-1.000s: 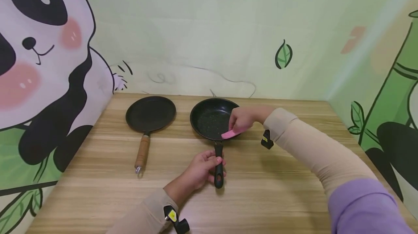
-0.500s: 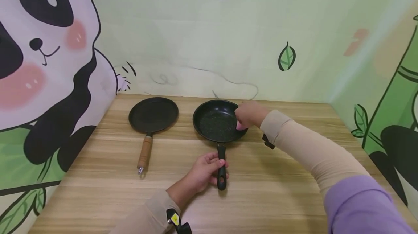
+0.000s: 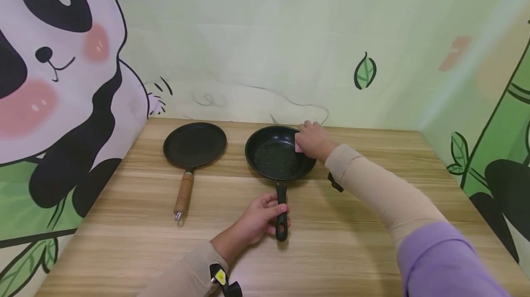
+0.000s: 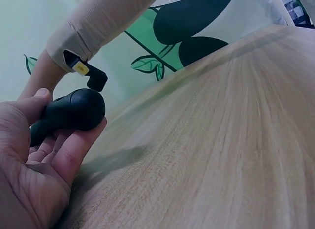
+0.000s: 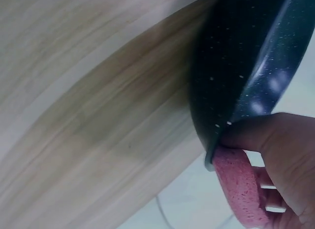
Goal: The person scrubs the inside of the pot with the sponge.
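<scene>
Shifted since earlier: sponge (image 3: 298, 146), from pan's (image 3: 275, 156) 5 o'clock rim to 2 o'clock. Right hand (image 3: 313, 140) pinching sponge; left hand (image 3: 258, 216) clasping handle (image 3: 281, 214). Step: rim wiping. Next, likely: continued sweep toward 12 o'clock, handle steadied.

The table (image 3: 364, 237) lies bare across its near edge and its whole right side, so a hand can pass freely there. Between the flat pan (image 3: 194, 144) and the frying pan (image 3: 279, 153) runs a narrow strip of bare wood, widening toward the front between their handles. The walls (image 3: 248, 48) close off the back, left and right. Behind the frying pan the gap to the back wall looks slim, though the view is too steep to be sure.
</scene>
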Tool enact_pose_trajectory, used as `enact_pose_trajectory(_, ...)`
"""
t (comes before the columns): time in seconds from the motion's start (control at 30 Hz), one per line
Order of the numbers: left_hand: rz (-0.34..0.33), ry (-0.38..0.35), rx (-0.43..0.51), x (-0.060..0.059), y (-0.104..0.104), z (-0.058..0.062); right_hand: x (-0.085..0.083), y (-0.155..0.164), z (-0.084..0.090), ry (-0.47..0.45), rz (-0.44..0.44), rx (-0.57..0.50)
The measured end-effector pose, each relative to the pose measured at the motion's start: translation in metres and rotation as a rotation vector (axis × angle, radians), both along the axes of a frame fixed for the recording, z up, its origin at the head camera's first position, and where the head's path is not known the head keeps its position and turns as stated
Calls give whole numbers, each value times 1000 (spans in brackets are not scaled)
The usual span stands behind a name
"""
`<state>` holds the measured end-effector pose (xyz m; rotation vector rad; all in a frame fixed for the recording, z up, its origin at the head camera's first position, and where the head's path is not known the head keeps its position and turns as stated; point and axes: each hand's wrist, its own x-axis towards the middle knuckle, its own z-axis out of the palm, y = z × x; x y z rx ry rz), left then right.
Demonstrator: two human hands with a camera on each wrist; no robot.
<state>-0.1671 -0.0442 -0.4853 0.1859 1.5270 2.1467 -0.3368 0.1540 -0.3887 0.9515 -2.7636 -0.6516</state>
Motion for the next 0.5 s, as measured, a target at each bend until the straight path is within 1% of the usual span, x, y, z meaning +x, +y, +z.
enact_pose_trajectory(0.13,-18,10,-7,-1,0,1,-8,-3,-8,35,-14,-18)
enact_pose_trajectory(0.3,-51,23,-27,-2,-1,2,-17,-9,-15,38,-28,-26)
enact_pose_trajectory(0.5,-68,7,-33,-3,-4,2,-27,-14,-26,53,26,-62)
